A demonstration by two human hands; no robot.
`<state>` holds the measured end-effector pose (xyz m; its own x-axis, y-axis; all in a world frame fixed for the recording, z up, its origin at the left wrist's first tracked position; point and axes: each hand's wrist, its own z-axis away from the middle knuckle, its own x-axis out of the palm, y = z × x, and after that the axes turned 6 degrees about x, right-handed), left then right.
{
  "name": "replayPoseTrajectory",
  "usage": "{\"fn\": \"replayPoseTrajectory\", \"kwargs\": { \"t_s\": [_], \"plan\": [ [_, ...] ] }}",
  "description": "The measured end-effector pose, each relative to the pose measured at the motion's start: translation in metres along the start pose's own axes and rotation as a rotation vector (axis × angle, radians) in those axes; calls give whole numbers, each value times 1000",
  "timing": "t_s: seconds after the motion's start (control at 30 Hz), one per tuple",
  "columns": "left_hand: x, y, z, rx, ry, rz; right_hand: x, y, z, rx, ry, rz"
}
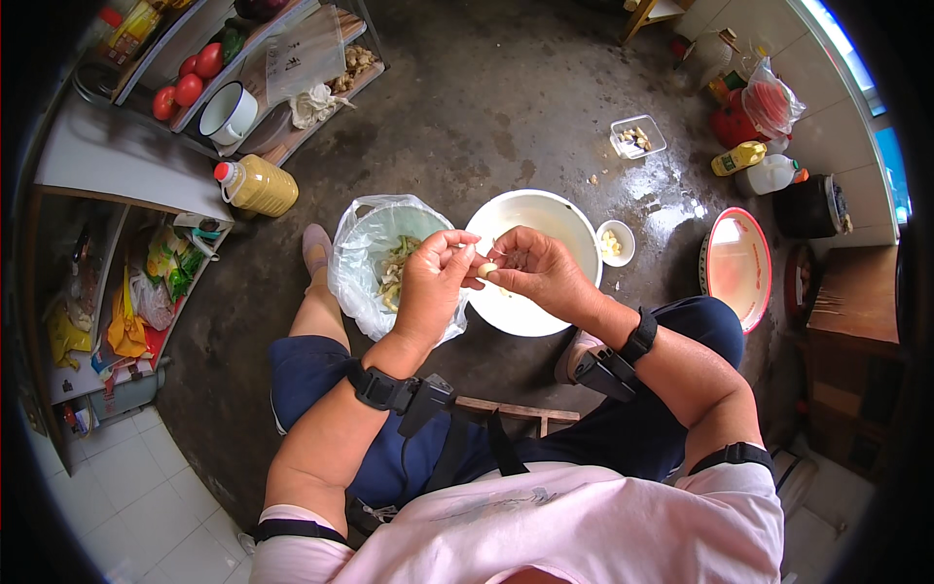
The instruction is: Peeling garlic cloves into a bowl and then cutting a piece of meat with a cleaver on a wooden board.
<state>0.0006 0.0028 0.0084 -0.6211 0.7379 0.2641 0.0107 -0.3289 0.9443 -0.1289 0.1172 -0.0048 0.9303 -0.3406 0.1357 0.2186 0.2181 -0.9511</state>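
Observation:
A pale garlic clove point(486, 270) is pinched between the fingertips of my right hand point(541, 268). My left hand point(435, 273) meets it from the other side, thumb and forefinger closed at the clove. Beneath my hands stands a white basin point(574, 216); my fingers hide part of its inside. Just left of it, a tub lined with a clear plastic bag point(352, 255) holds greenish and pale scraps point(394, 265), partly covered by my left hand. To the basin's right sits a small white bowl point(628, 255) with peeled cloves point(611, 245).
A clear plastic tray point(654, 130) with dark and pale pieces lies farther off. At right are a red-rimmed basin point(763, 277), bottles and a dark pot point(809, 207). An oil jug point(268, 187) stands beside the left shelves point(117, 185). A wooden stool point(520, 409) shows between my legs.

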Motion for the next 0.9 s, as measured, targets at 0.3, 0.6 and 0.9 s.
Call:
{"fn": "replayPoseTrajectory", "kwargs": {
  "t_s": [0.3,0.6,0.9],
  "plan": [
    [-2,-1,-1,-60,-26,70,1,-5,0,-43,9,-29],
    [-4,-2,0,-166,-102,139,-3,-1,-2,-93,59,20],
    [-5,-4,-1,-127,-103,138,-1,1,-1,-116,71,23]
  ]
}}
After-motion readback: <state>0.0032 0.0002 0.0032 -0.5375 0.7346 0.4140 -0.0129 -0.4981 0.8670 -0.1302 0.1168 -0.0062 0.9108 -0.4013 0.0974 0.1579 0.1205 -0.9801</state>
